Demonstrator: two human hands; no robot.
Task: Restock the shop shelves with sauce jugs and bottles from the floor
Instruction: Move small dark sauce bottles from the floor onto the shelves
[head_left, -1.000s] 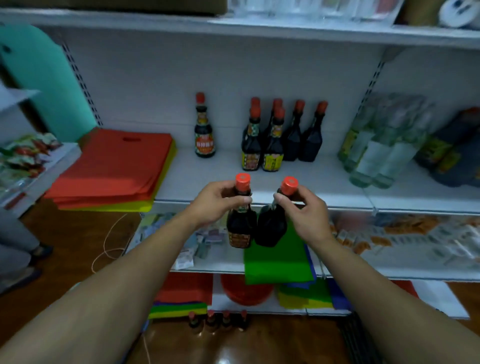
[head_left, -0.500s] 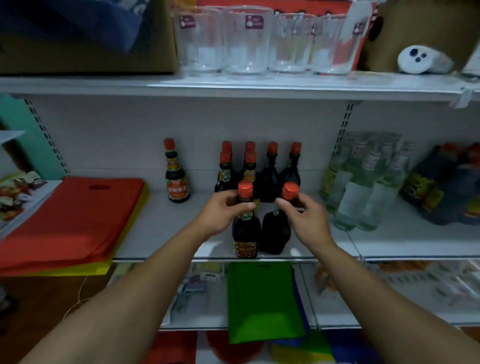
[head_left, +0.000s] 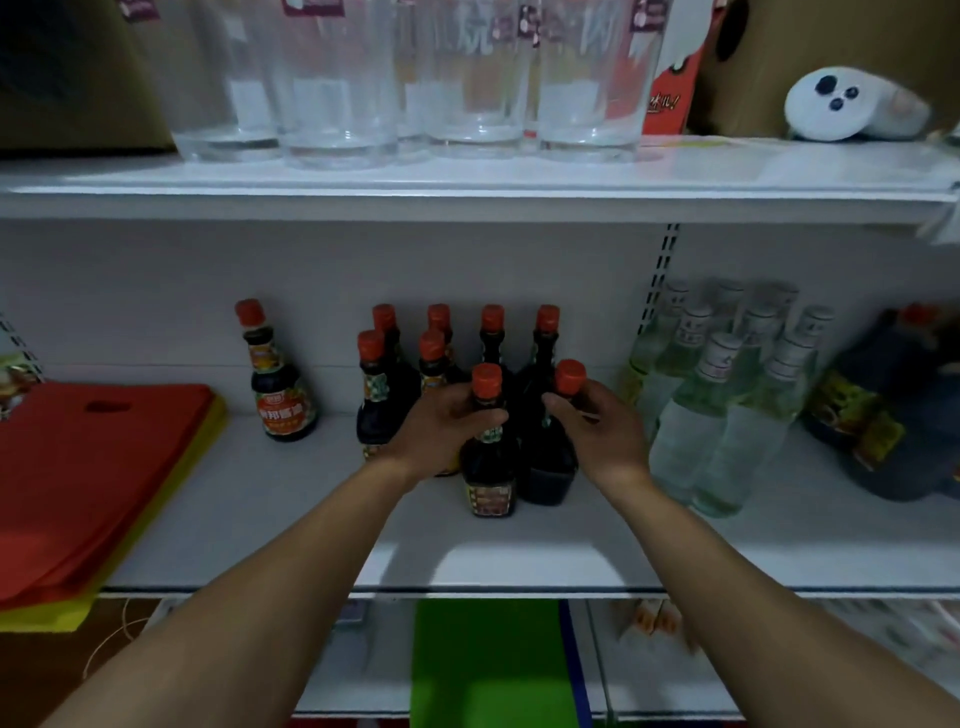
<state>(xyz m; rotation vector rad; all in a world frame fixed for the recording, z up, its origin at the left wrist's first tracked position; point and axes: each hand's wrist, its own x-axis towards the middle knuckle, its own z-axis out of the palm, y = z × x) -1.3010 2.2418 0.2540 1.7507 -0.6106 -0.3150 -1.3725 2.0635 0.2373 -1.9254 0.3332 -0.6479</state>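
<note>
Risk noted: a hasty push, or a finger snagging on release, could knock over the stocked row (head_left: 491, 332), since both held bottles stand close against it. The left grip (head_left: 447, 431) curls round the neck of the left bottle (head_left: 488, 467); the right grip (head_left: 597, 431) pinches the neck of the right bottle (head_left: 548, 467). Both appear set upright on the shelf (head_left: 519, 551), directly before the row: dark glass, orange caps, a label low on the left one.

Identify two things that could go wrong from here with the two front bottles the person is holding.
The left hand and right hand hold the front bottles by their necks, tight against the dark bottles behind; pushing them back might topple those. The right wrist is close to the clear bottles; withdrawing carelessly could knock one.
</note>
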